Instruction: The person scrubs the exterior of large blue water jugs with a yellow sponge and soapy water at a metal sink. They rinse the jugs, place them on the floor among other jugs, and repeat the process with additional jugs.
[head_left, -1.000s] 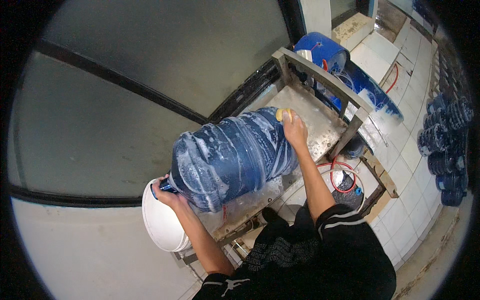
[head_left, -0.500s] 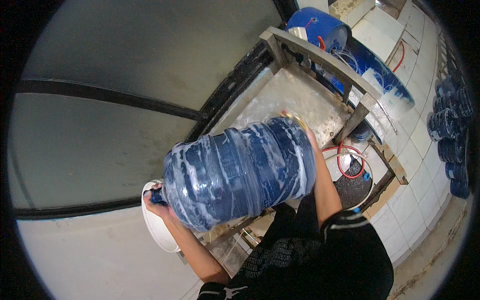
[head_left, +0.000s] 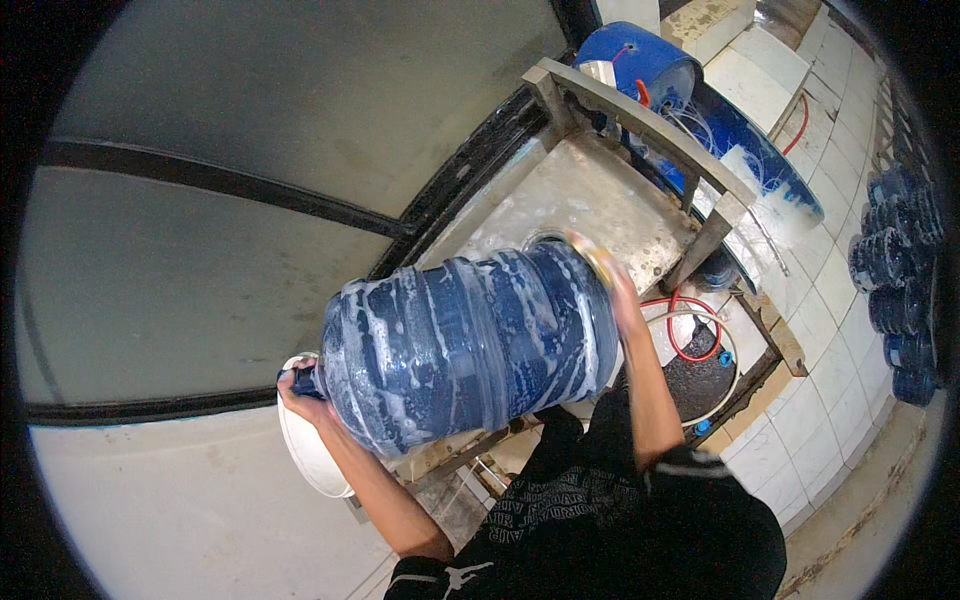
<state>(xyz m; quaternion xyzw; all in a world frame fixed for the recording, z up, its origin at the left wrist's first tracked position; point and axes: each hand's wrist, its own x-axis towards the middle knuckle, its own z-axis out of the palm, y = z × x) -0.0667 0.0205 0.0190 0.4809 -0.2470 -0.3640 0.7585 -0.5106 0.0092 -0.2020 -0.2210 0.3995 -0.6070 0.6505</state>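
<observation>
A large blue water jug [head_left: 460, 350], streaked with white suds, lies on its side in front of me. Its neck points left, where my left hand [head_left: 308, 398] is closed around it. At the jug's right end, my right hand [head_left: 622, 295] presses a yellowish pad [head_left: 592, 255] against the base; motion blurs it, so I cannot tell whether it is a sponge or a cloth. Below the neck and partly behind my left hand is a white bucket [head_left: 312, 450].
Beyond the jug is a wet metal bench [head_left: 600, 190] with a raised rail [head_left: 640, 120]. Blue drums [head_left: 640, 60] stand behind it. A red hose [head_left: 690, 355] loops at the right. More blue jugs [head_left: 895, 270] are stacked along the far right. Dark-framed panels [head_left: 220, 290] rise at the left.
My right hand and the pad have shifted slightly along the jug's base end. The jug and my left hand sit a little further left in the picture.
</observation>
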